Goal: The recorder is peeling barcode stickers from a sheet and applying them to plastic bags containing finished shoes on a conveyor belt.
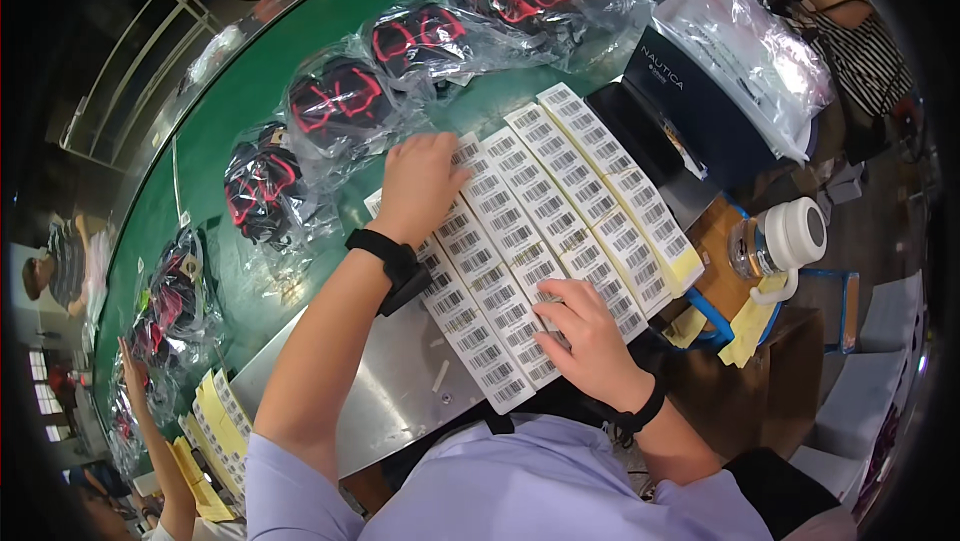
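Note:
Strips of barcode labels (520, 231) lie side by side on a metal surface in front of me, white with yellow backing edges. My left hand (420, 186) rests over the far end of the left strips, its fingers curled down and its thumb toward the labels; whatever they pinch, if anything, is hidden. Across the nearer part of the middle strips lies my right hand (592, 341), fingers apart and touching the labels. A black band circles each wrist, the left one carrying a dark device (402, 276).
Clear-bagged black and red items (335, 106) line the green conveyor belt (215, 121). A dark box panel (690, 91) and plastic bags (750, 51) stand beyond the strips. At right are a white-lidded bottle (790, 236) and wooden stool (735, 271). Other people work at both sides.

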`<state>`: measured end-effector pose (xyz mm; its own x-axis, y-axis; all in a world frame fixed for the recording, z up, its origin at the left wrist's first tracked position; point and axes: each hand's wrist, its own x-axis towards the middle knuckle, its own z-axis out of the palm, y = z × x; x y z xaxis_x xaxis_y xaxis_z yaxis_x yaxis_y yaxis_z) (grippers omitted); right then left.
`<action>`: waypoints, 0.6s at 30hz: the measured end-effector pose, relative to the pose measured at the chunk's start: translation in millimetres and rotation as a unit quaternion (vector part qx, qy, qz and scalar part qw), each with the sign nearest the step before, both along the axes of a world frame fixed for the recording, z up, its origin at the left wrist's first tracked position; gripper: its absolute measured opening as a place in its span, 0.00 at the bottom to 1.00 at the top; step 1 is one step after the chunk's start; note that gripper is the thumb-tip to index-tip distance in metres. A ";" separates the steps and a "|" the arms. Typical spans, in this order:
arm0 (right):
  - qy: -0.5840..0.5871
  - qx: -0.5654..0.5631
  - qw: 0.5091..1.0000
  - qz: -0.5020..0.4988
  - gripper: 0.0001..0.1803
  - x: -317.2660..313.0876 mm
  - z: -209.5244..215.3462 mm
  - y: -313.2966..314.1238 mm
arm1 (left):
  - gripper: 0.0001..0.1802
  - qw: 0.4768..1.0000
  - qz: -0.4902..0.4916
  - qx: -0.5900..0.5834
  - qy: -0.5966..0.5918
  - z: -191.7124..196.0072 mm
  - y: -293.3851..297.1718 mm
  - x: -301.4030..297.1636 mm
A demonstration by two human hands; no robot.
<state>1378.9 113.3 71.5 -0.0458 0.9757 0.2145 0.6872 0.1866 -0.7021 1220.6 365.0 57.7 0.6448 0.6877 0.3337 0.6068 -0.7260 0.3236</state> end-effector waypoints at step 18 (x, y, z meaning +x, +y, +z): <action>0.102 0.023 0.992 -0.074 0.35 6.7 25.2 95.4 | 0.08 0.991 -0.089 0.096 0.009 91.5 -23.3 -6.1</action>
<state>1385.6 208.6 96.6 0.1451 0.9575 0.2492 0.5545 0.1299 -0.8220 1214.5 341.6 149.2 0.7570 0.4881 0.4345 0.4686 -0.8689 0.1597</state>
